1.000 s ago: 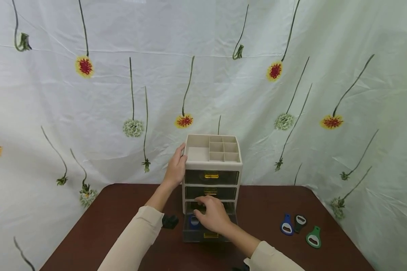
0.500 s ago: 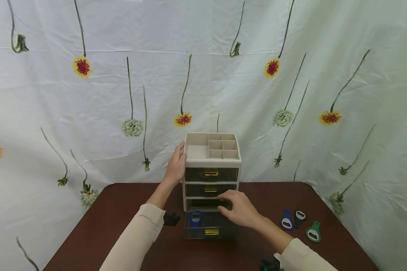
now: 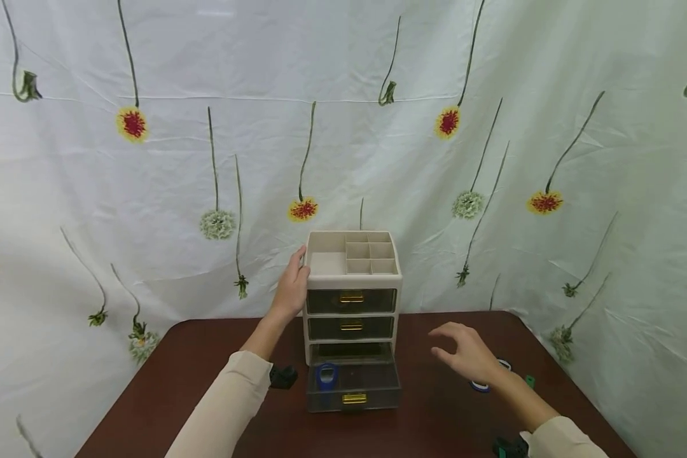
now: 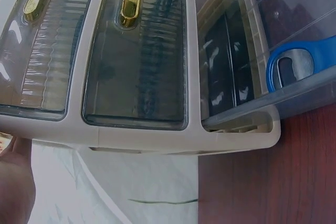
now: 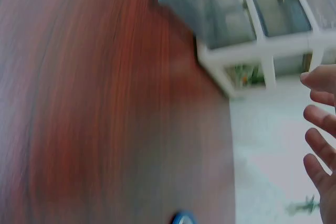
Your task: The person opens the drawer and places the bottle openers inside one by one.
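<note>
Touches left of drawer unit (image 3: 352,280) with straight-fingered left grip (image 3: 290,287); holds right grip (image 3: 465,353) wide right of it; risks tipping by pressing open drawer (image 3: 379,400).

left grip (image 3: 289,291) on drawer unit (image 3: 352,281), right grip (image 3: 466,353) apart

Tabletop filming corner, makeshift; room behind (home, office, lab) cannot be told. White cloth (image 3: 349,159) fills upper frame as backdrop: wrinkled, crease running across near top, hanging down left and right sides too. Printed flowers (image 3: 302,209) scattered over it, household-fabric look. Dark reddish-brown table (image 3: 446,420), lower frame, wood grain in right wrist view, far corners rounded. Everyday goods there: drawer organizer (image 3: 352,318) lower centre, blue bottle opener (image 3: 326,376) in its pulled-out drawer. Black wrist gear (image 3: 283,377), lower centre-left, fits recording setup.
</note>
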The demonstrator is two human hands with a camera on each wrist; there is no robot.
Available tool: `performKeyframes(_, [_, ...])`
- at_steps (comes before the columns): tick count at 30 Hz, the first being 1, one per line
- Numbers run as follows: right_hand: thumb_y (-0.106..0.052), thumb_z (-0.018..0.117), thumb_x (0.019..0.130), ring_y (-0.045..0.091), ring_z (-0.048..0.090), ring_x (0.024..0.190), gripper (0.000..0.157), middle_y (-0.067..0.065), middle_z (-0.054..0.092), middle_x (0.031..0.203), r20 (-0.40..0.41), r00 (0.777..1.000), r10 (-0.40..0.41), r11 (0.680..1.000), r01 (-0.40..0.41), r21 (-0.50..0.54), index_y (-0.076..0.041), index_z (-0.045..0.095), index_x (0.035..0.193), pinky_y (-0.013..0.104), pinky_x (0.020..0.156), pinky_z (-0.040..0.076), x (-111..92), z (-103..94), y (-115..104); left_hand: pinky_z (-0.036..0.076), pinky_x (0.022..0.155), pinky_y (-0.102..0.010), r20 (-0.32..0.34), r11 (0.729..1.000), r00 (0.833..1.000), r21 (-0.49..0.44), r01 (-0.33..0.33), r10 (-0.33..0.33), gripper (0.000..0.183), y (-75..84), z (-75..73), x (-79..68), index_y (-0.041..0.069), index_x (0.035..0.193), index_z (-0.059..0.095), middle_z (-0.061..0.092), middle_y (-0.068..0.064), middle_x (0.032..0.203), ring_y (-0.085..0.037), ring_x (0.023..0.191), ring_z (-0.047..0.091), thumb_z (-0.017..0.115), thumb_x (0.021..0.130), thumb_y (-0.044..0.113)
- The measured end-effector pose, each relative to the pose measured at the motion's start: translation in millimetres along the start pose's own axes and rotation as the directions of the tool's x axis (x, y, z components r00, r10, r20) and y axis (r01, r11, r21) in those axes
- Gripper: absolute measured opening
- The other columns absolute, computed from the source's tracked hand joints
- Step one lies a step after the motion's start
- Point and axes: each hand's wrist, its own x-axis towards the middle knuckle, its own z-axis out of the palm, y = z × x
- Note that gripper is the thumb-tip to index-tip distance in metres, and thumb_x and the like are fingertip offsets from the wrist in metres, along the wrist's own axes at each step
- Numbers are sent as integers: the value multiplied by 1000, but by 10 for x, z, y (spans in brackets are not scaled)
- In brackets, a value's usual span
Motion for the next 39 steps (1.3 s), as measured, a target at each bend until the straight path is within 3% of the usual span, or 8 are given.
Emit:
performKeyframes(5, [-13, 79, 92, 33, 65, 112, 28, 4, 70, 119, 29, 999, 20, 1000, -20, 9, -11, 75, 119, 57, 91, 52, -142, -129, 201, 31, 116, -54, -7, 1000, 1000, -26, 13, -13, 56, -10, -15, -11, 8, 165, 25, 30, -16, 165, -37, 145, 37, 33, 110, 18])
performKeyframes(16, [-19, 80, 92, 42, 62, 116, 37, 11, 68, 124, 124, 987, 101, 994, -106, 29, -7, 71, 126, 60, 89, 52, -369, -272, 520, 22, 121, -49, -11, 1000, 1000, -10, -2, 2, 56, -10, 30, -18, 6, 164, 27, 27, -14, 167, -32, 151, 25, 34, 109, 16])
performKeyframes(25, [-20, 81, 91, 47, 58, 118, 47, 19, 64, 130, 274, 938, 214, 962, -251, 108, 0, 67, 131, 61, 89, 51, -517, -235, 765, 23, 120, -51, -26, 1000, 1000, -26, -10, 9, 55, -23, 27, -18, 5, 163, 28, 29, -15, 166, -33, 150, 28, 35, 109, 15])
performKeyframes(28, [-22, 81, 91, 44, 60, 113, 47, 20, 64, 129, 315, 931, 185, 964, -234, 123, 1, 67, 130, 57, 83, 53, -554, -214, 880, 24, 120, -52, -27, 999, 1000, -33, -14, 13, 55, -33, 29, -23, 5, 163, 29, 29, -16, 166, -34, 150, 28, 35, 109, 14])
performKeyframes(33, [-24, 78, 92, 42, 61, 111, 42, 19, 64, 125, 390, 917, 85, 989, -124, 78, 0, 70, 125, 51, 79, 55, -558, -183, 1057, 23, 120, -52, -23, 999, 1000, -38, -13, 12, 56, -40, 37, -25, 6, 164, 27, 29, -17, 166, -34, 150, 27, 35, 109, 13])
performKeyframes(36, [-22, 79, 89, 50, 56, 119, 40, 21, 62, 129, 450, 888, 90, 989, -132, 62, -2, 72, 123, 56, 86, 53, -533, -169, 1091, 22, 120, -52, -24, 999, 1000, -40, -11, 10, 56, -44, 39, -27, 6, 164, 27, 28, -16, 166, -33, 151, 27, 34, 109, 13])
performKeyframes(39, [-15, 81, 85, 57, 50, 123, 39, 23, 60, 132, 473, 870, 138, 980, -190, 64, -2, 74, 121, 63, 91, 49, -505, -167, 1054, 23, 120, -51, -26, 999, 1000, -38, -14, 13, 55, -42, 40, -26, 6, 164, 27, 28, -15, 166, -33, 150, 27, 34, 109, 14])
